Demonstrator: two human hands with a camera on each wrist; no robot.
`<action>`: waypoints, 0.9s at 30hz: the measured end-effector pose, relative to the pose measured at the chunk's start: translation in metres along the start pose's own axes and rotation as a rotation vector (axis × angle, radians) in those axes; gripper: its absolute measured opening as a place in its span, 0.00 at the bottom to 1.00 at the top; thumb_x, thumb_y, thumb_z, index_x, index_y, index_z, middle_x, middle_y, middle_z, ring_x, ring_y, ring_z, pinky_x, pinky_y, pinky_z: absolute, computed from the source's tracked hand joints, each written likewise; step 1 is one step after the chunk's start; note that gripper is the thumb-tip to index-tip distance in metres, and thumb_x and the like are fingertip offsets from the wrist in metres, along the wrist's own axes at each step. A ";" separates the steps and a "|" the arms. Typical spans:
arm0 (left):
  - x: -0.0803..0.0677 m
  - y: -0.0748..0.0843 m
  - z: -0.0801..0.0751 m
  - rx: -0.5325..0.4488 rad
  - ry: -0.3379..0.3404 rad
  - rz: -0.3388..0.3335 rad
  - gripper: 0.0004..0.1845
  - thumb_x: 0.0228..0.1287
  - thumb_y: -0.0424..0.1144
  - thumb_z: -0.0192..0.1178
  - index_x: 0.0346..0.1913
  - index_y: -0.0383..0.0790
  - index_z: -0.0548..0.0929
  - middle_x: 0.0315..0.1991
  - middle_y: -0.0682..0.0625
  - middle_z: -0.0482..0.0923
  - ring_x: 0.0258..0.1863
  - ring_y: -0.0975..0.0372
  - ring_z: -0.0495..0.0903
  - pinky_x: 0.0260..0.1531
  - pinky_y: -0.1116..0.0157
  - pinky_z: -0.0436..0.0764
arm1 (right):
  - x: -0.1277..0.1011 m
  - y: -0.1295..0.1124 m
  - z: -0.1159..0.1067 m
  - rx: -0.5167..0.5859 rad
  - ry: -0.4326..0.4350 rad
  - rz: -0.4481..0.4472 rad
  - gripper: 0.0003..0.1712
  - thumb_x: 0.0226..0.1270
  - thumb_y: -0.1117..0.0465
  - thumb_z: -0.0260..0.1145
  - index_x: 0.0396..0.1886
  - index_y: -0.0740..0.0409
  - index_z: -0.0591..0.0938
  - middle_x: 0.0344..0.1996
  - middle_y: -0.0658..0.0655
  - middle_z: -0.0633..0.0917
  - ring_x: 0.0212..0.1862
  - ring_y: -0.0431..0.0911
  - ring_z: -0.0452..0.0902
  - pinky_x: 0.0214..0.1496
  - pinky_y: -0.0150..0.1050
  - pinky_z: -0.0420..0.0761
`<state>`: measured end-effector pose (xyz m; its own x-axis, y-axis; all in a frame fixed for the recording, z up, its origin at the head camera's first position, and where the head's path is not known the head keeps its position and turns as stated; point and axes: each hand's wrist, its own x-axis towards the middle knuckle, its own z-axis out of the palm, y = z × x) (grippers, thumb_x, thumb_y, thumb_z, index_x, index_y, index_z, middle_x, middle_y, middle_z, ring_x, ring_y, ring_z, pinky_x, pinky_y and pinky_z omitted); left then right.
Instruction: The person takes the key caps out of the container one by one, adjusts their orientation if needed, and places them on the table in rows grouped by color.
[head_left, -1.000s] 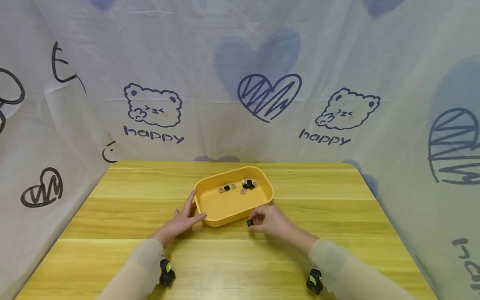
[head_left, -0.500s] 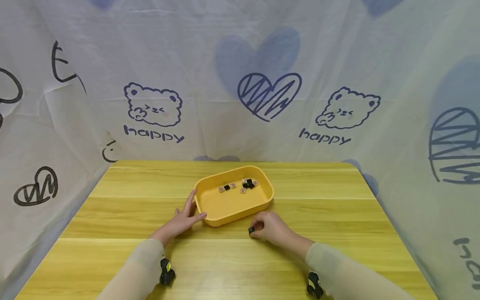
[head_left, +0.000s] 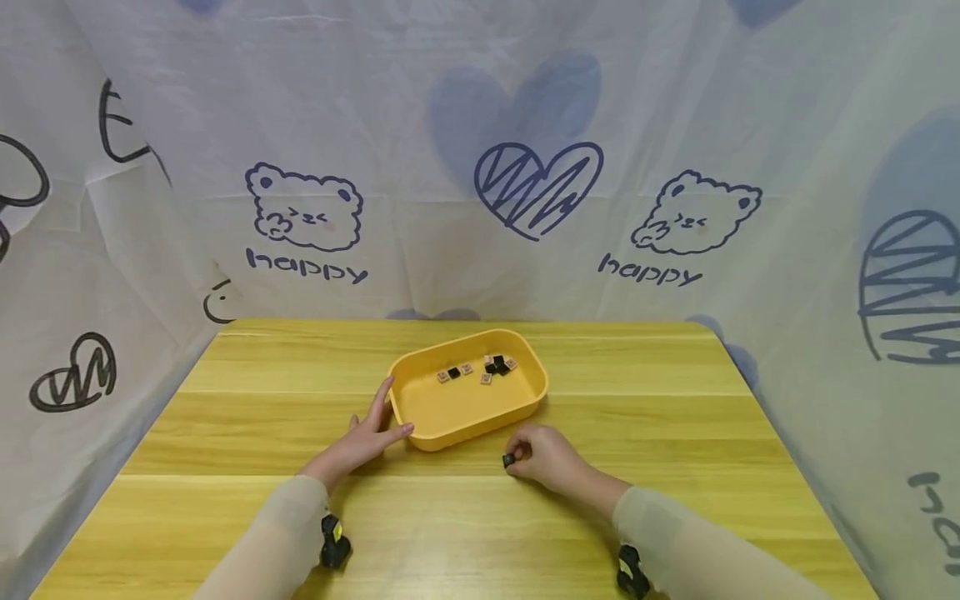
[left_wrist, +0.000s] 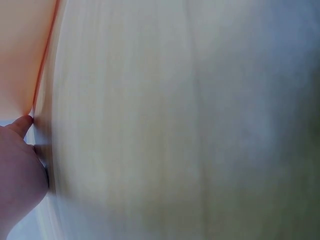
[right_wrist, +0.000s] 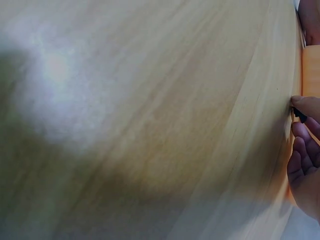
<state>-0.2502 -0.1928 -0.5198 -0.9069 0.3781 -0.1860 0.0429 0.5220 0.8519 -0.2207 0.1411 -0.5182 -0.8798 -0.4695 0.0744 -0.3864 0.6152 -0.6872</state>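
In the head view my right hand (head_left: 547, 458) pinches a small black block (head_left: 509, 460) between thumb and fingertips, low over the table in front of the yellow tray. The right wrist view shows the block (right_wrist: 299, 115) as a dark piece between thumb and fingers, mostly covered by them. My left hand (head_left: 362, 442) rests against the left end of the yellow tray (head_left: 465, 432), fingers spread, with the thumb at its front corner. Inside the tray lie several small square tiles, some pale with printed marks (head_left: 486, 378) and some black (head_left: 453, 373).
The tray stands at an angle on a yellow wood-grain table (head_left: 637, 392). A pale cloth (head_left: 420, 125) with blue hearts and bear drawings hangs behind the table and along its sides. Dark devices (head_left: 333, 542) are strapped at both wrists.
My right hand has moved from beside the tray's front wall toward me and slightly right, still pinching the black block. The left hand and tray have stayed put.
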 end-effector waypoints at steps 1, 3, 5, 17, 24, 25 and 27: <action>0.000 0.001 0.000 0.003 0.000 -0.001 0.51 0.71 0.57 0.54 0.76 0.59 0.24 0.76 0.34 0.42 0.75 0.45 0.39 0.63 0.40 0.18 | 0.000 0.000 0.000 -0.001 -0.001 0.008 0.10 0.50 0.68 0.77 0.31 0.58 0.84 0.27 0.47 0.80 0.31 0.38 0.74 0.34 0.33 0.78; 0.000 0.001 0.000 0.007 0.001 -0.004 0.51 0.71 0.57 0.54 0.76 0.59 0.24 0.76 0.34 0.42 0.75 0.45 0.40 0.63 0.40 0.18 | 0.000 0.000 0.000 0.003 -0.008 0.039 0.10 0.50 0.67 0.77 0.32 0.57 0.84 0.27 0.47 0.80 0.31 0.39 0.74 0.34 0.34 0.77; 0.000 0.002 0.000 0.007 0.000 -0.013 0.51 0.71 0.58 0.54 0.76 0.60 0.24 0.76 0.34 0.42 0.75 0.45 0.40 0.63 0.40 0.18 | 0.000 0.000 0.000 -0.002 -0.016 0.051 0.10 0.51 0.67 0.77 0.32 0.56 0.83 0.27 0.47 0.80 0.32 0.40 0.74 0.34 0.34 0.77; 0.000 0.003 0.000 0.009 0.000 -0.019 0.51 0.70 0.58 0.54 0.76 0.60 0.24 0.76 0.34 0.42 0.75 0.45 0.41 0.64 0.41 0.18 | -0.002 -0.001 -0.003 0.002 -0.012 0.067 0.11 0.51 0.65 0.78 0.32 0.56 0.83 0.27 0.48 0.79 0.32 0.41 0.73 0.34 0.33 0.76; 0.000 0.003 0.001 0.000 0.005 -0.013 0.52 0.70 0.56 0.55 0.76 0.56 0.24 0.75 0.32 0.43 0.74 0.41 0.37 0.63 0.40 0.18 | -0.004 -0.006 -0.011 -0.013 0.001 0.051 0.11 0.51 0.65 0.78 0.33 0.57 0.83 0.28 0.48 0.79 0.31 0.40 0.74 0.33 0.33 0.77; 0.000 0.003 0.001 0.000 0.007 -0.021 0.52 0.70 0.57 0.55 0.76 0.58 0.25 0.75 0.33 0.43 0.74 0.42 0.37 0.63 0.40 0.19 | -0.004 -0.008 -0.013 -0.012 0.002 0.051 0.11 0.52 0.65 0.78 0.34 0.57 0.84 0.28 0.47 0.79 0.31 0.40 0.74 0.33 0.33 0.77; 0.000 0.002 0.001 -0.002 0.007 -0.030 0.52 0.70 0.57 0.55 0.76 0.59 0.24 0.75 0.34 0.43 0.74 0.43 0.37 0.64 0.41 0.18 | -0.004 -0.012 -0.017 -0.018 0.009 0.039 0.11 0.52 0.65 0.77 0.34 0.56 0.84 0.28 0.47 0.79 0.32 0.40 0.74 0.33 0.33 0.77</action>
<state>-0.2495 -0.1904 -0.5184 -0.9105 0.3573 -0.2082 0.0149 0.5314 0.8470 -0.2171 0.1467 -0.4977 -0.8966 -0.4395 0.0540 -0.3565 0.6443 -0.6766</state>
